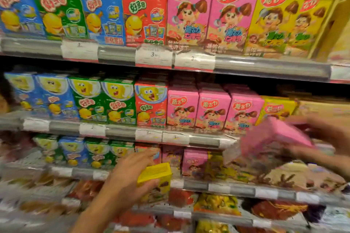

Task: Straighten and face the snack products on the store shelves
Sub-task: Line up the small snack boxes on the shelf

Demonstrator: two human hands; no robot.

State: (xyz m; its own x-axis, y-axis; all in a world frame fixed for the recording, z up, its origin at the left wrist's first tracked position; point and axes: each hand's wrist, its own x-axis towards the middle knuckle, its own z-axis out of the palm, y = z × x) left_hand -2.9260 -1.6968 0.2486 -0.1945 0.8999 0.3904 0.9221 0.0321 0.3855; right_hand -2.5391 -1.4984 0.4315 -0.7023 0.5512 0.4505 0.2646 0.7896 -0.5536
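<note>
My left hand (128,176) grips a small yellow snack box (155,176) in front of the third shelf, near the red and pink boxes there. My right hand (329,138) holds a pink snack box (272,136), tilted and blurred, in front of the right end of the second shelf. Behind it stand rows of pink boxes (212,111) and yellow boxes (276,108).
The top shelf carries tall blue, green and red cartoon boxes (102,5), pink boxes (189,13) and yellow ones (276,19). Shelf rails with price tags (153,56) run under each row. Bagged snacks (217,204) fill the lower shelves.
</note>
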